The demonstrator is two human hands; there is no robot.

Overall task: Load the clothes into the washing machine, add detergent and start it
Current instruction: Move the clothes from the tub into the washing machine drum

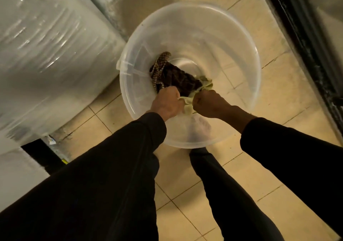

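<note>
A clear plastic bucket [189,27] stands on the tiled floor in front of me. At its bottom lie a dark garment [178,77], a patterned brown-and-cream cloth [159,62] and a pale yellow-green cloth [188,103]. My left hand [166,102] and my right hand [208,102] both reach inside the bucket, fists closed on the pale cloth, which bunches between them. Dark sleeves cover both forearms.
A white appliance wrapped in shiny plastic film [46,55] fills the left side, close to the bucket. A dark door frame [306,45] runs down the right. My dark-trousered legs [228,194] stand on beige floor tiles [269,194] below the bucket.
</note>
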